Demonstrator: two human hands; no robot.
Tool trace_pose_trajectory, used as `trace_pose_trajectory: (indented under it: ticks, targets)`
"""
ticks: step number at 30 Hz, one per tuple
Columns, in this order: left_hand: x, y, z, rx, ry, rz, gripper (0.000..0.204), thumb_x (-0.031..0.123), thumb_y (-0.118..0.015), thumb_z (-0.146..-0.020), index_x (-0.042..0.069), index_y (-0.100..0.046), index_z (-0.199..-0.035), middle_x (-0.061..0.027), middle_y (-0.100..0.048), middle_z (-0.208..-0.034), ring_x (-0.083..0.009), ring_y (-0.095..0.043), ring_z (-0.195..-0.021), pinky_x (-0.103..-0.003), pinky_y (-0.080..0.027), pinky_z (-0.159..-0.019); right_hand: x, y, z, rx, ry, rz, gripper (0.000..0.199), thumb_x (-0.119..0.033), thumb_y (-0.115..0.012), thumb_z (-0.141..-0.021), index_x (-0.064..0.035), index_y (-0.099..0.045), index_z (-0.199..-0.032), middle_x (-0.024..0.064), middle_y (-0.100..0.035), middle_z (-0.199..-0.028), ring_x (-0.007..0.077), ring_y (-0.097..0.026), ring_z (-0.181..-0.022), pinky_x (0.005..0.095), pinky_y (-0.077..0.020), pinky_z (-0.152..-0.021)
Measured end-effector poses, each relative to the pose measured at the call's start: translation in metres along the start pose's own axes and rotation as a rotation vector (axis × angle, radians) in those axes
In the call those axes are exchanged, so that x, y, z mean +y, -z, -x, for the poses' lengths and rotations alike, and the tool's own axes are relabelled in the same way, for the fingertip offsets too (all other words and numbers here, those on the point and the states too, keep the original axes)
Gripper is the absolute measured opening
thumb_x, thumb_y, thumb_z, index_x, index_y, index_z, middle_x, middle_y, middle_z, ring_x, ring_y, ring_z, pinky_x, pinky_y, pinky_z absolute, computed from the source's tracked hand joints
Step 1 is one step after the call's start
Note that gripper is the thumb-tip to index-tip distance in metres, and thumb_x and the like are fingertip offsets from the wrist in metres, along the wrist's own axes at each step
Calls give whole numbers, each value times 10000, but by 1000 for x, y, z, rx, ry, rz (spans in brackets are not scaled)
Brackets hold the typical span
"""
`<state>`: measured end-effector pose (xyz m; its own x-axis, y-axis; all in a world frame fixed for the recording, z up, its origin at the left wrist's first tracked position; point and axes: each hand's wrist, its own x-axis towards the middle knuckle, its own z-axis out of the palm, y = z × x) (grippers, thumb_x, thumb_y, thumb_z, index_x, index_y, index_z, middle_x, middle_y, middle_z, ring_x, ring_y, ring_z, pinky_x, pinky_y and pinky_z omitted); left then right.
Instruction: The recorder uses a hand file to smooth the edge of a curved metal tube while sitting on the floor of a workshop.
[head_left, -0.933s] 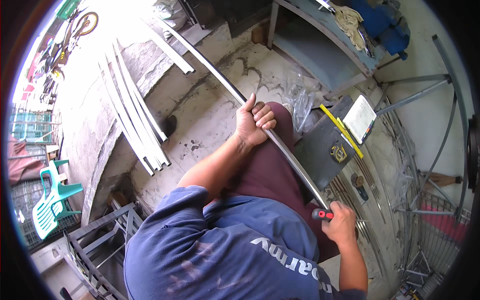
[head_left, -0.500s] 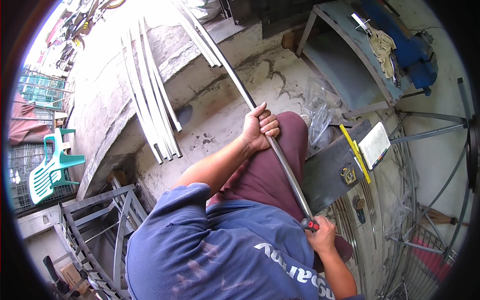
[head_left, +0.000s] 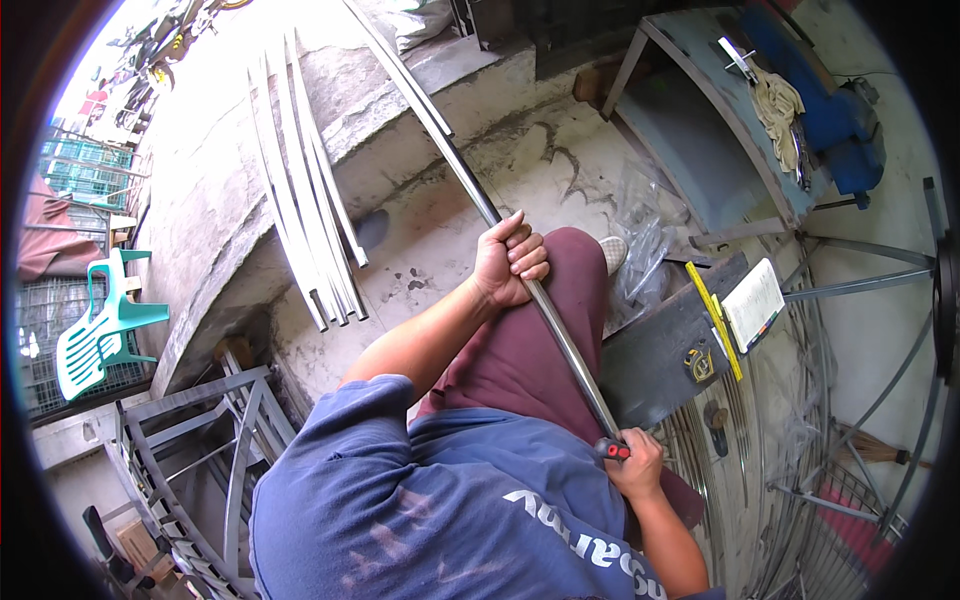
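Note:
A long shiny metal tube (head_left: 470, 185) runs from the upper middle down across my lap. My left hand (head_left: 508, 262) is wrapped around it over my maroon-trousered knee. My right hand (head_left: 636, 466) sits at the tube's near end, closed on a small tool with a red and black handle (head_left: 614, 450) pressed against the tube. My blue shirt fills the lower middle of the head view.
Several flat metal strips (head_left: 305, 220) lie on the concrete floor at left. A dark metal plate (head_left: 660, 345) carries a yellow ruler (head_left: 713, 318), a notepad (head_left: 753, 303) and a tape measure (head_left: 699, 364). A blue bench (head_left: 700, 130) stands behind, a green plastic chair (head_left: 100, 325) far left, and metal frames (head_left: 190, 450) lower left.
The view has swung, so the tube and strips appear shifted and steeper. Both hands keep their hold on the tube and the tool.

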<state>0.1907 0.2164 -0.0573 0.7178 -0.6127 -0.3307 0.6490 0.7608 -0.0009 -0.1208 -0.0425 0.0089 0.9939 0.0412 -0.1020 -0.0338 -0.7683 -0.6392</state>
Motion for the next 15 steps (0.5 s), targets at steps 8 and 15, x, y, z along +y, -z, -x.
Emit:
trace_pose_trajectory:
  ticks: [8,15]
  targets:
    - [16,9,10,16,-49,-32,498,353,-542,-1060,180,-359,-630,45,-312,-532,-103,-280,-420,-278,-282,-418,0,-12,-10,-31,9,-21,229,-57,-772,-690,-33,-619,-859,159,-658,-805,414,-668,-766,488,-526,-676]
    - [32,22,13,26,-53,34,509,355,-531,-1068,182,-363,-619,40,-320,-530,-108,-296,-422,-288,-296,-419,-15,-12,-18,-85,-16,-16,271,-16,-813,-669,-41,-642,-877,160,-666,-835,414,-670,-799,487,-526,-699]
